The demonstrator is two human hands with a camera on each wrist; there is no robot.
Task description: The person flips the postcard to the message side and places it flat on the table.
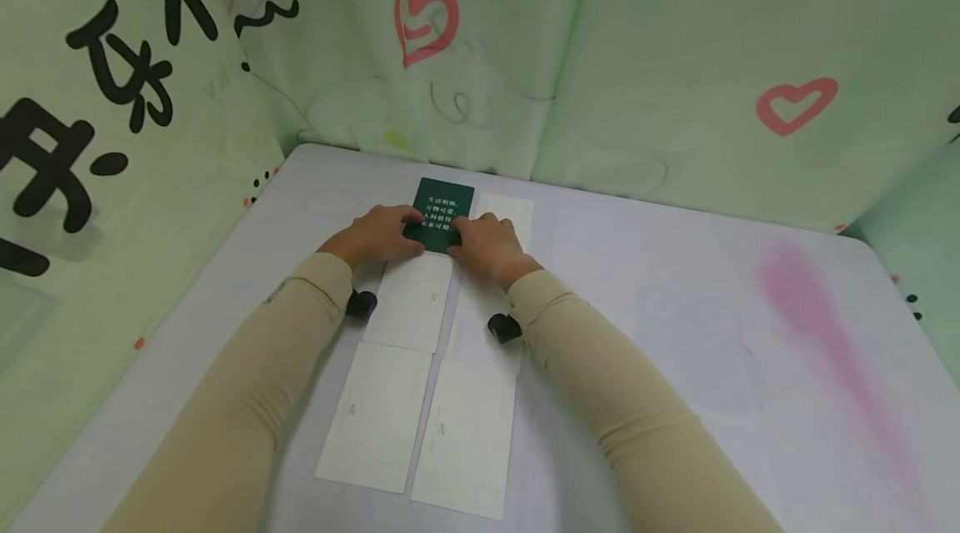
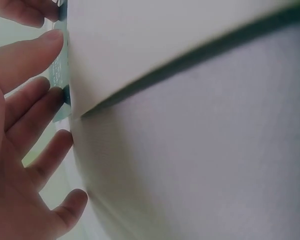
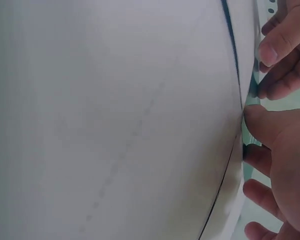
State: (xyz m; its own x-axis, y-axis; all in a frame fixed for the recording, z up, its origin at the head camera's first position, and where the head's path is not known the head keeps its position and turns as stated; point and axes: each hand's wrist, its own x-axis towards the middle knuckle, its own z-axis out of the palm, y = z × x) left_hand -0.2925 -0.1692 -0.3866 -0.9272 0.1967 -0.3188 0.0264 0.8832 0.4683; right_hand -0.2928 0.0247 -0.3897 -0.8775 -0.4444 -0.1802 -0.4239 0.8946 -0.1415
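A dark green card [image 1: 442,198] with lines of white characters lies at the far end of a column of white cards. On its left side, my left hand [image 1: 381,233] touches the edge with thumb and fingertips. My right hand [image 1: 491,245] rests its fingertips along the opposite side. In the left wrist view the left hand's fingers [image 2: 42,120] are spread and fairly straight, close to the surface. The right wrist view shows the right thumb [image 3: 260,122] at the green card's edge, with the other fingers extended beside it.
White cards lie in two columns toward me, among them a near left card [image 1: 375,416] and a near right card [image 1: 465,433]. Another white card [image 1: 517,212] sits right of the green one. Painted green cloth [image 1: 660,41] stands behind the white table [image 1: 660,450].
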